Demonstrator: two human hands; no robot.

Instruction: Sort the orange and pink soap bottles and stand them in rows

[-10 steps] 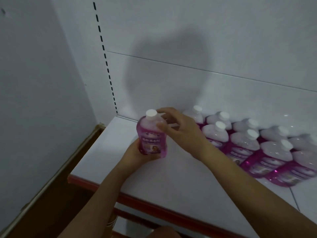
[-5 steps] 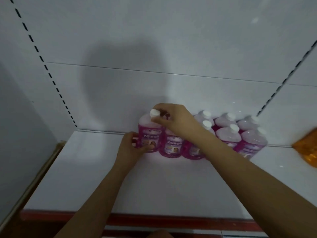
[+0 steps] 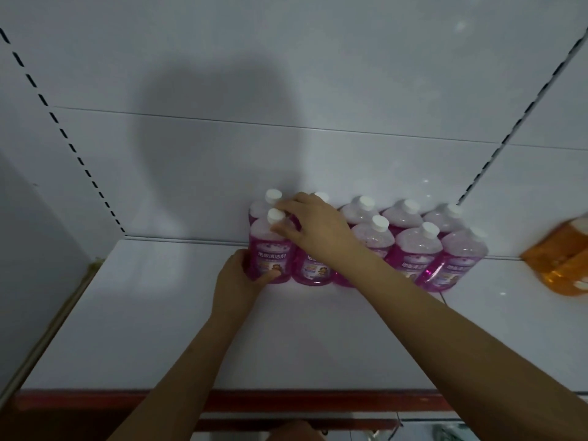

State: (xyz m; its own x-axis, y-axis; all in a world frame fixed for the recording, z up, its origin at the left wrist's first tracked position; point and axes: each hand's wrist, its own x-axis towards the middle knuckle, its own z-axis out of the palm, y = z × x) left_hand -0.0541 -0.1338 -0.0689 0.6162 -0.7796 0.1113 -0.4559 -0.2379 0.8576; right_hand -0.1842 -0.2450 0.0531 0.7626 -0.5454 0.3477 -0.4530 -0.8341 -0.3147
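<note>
Where right hand (image 3: 313,229) covers pink bottles (image 3: 410,253), caps hidden, orange bottles (image 3: 564,265) blurred

A white shelf board (image 3: 152,313) fills the lower half of the frame, its front edge a dark red strip (image 3: 95,401). Behind it rises a white back panel (image 3: 318,74) with slotted uprights (image 3: 63,132) at upper left and upper right; a dim rounded shadow (image 3: 210,128) lies at upper centre
</note>
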